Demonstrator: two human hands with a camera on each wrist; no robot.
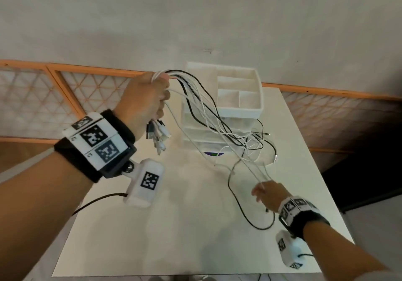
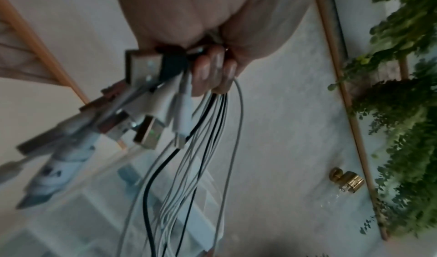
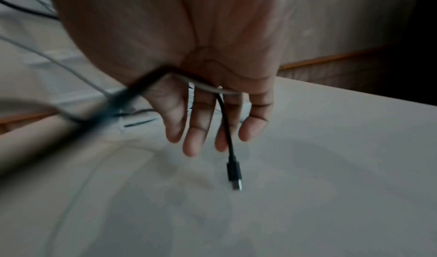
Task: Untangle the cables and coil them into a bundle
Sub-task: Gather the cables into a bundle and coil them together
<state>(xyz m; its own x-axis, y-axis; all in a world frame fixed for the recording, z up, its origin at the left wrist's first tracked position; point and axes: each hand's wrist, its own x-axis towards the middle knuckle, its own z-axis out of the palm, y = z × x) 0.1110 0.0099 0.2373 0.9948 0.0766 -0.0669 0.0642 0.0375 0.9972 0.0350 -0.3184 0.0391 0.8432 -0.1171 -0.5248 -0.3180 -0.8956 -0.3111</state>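
Note:
My left hand [image 1: 148, 97] is raised at the left and grips a bundle of white and black cables [image 1: 208, 111]. Their USB plugs [image 1: 157, 136] hang below the fist, and the left wrist view shows these plugs [image 2: 146, 128] beside curled fingers [image 2: 212, 70]. The strands fall to the right into a loose tangle [image 1: 248, 145] on the table. My right hand [image 1: 266, 193] is low over the table with its fingers [image 3: 201, 122] straight. White strands run across the base of the fingers, and a black cable with a small plug [image 3: 234, 173] hangs between two of them.
A white drawer organiser [image 1: 239, 91] with open top compartments stands at the back of the white table [image 1: 174, 226], behind the tangle. A black cable loop [image 1: 245, 215] lies left of my right hand. An orange lattice railing [image 1: 65, 89] runs behind the table.

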